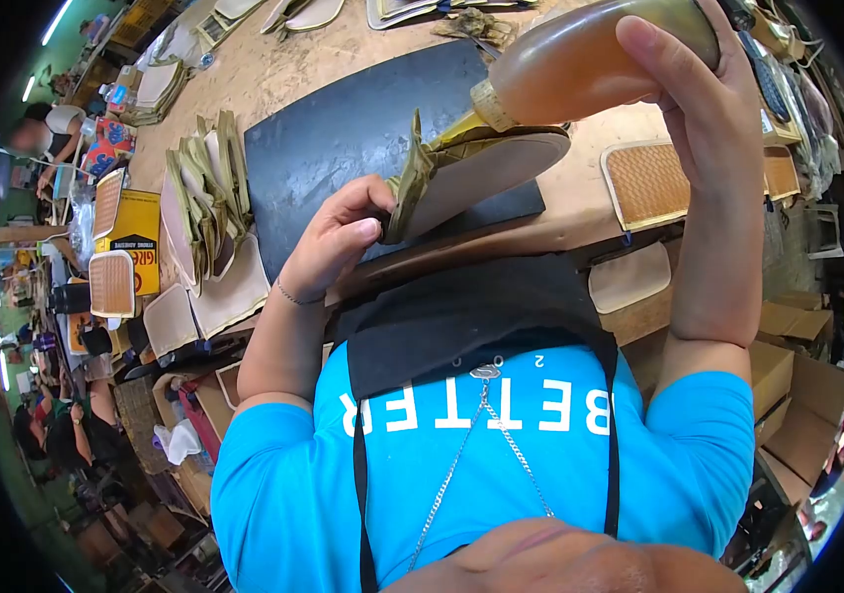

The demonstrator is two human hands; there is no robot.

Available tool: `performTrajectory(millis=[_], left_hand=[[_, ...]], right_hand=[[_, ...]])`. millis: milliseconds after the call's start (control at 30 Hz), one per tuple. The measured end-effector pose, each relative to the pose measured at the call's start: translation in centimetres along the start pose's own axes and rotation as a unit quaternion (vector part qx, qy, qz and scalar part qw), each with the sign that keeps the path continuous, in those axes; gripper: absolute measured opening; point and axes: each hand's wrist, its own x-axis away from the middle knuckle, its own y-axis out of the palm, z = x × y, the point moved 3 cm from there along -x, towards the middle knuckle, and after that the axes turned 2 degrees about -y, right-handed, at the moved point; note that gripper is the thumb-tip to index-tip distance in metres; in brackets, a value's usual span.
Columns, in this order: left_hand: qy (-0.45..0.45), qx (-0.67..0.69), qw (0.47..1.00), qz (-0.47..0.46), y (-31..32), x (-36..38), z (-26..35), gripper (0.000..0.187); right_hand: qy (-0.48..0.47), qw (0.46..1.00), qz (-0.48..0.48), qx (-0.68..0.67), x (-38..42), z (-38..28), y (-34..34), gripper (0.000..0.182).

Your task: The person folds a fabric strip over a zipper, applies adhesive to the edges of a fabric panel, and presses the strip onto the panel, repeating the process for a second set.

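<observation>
Bottle (590, 64) of smooth, translucent plastic is being clasped by the right hand (699, 99), its nozzle (459, 128) reaching a rounded panel (486, 176) with crinkled olive edging above a black mat (328, 133); the left hand (335, 232) is pinching the panel, some fingers hiding.

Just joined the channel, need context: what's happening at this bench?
A person in a blue shirt and black apron holds a squeeze bottle of amber liquid in the right hand, tilted so its nozzle is at the gathered green-gold edging of a flat, pale-faced piece. The left hand grips that piece at one end, over a dark mat. Similar pieces stand bunched beside the mat.
</observation>
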Motion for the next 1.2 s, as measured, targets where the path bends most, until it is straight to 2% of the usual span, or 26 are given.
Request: performTrajectory(millis=[200, 300, 600, 833, 933, 1033, 1200], left_hand=[[-0.005, -0.021, 1.000, -0.003, -0.2, -0.1, -0.1, 0.031], [-0.005, -0.003, 1.000, -0.002, 0.0, -0.2, 0.0, 0.031], [-0.010, 0.022, 1.000, -0.010, -0.1, -0.2, -0.1, 0.031], [-0.017, 0.053, 0.998, 0.000, -0.2, -0.2, -0.3, 0.031], [-0.016, 0.053, 0.998, -0.006, -0.1, -0.2, -0.3, 0.031], [-0.011, 0.050, 0.999, -0.012, -0.3, -0.3, -0.4, 0.031], [-0.012, 0.040, 0.999, 0.000, 0.0, -0.2, -0.3, 0.030]], right_hand=[[0.006, 1.000, 0.011, -0.012, 0.1, 0.2, 0.4, 0.055], [-0.035, 0.997, 0.050, 0.043, 0.3, 0.5, 0.8, 0.055], [-0.139, 0.984, 0.031, 0.108, 1.1, 0.7, 0.4, 0.056], [-0.171, 0.980, 0.014, 0.103, 1.7, 0.2, 0.9, 0.058], [-0.195, 0.978, -0.024, 0.066, 1.8, 1.2, 0.5, 0.058], [-0.223, 0.974, -0.011, 0.026, 1.5, 1.7, 0.1, 0.057], [-0.185, 0.978, 0.042, 0.082, 1.5, 1.6, -0.7, 0.056]])
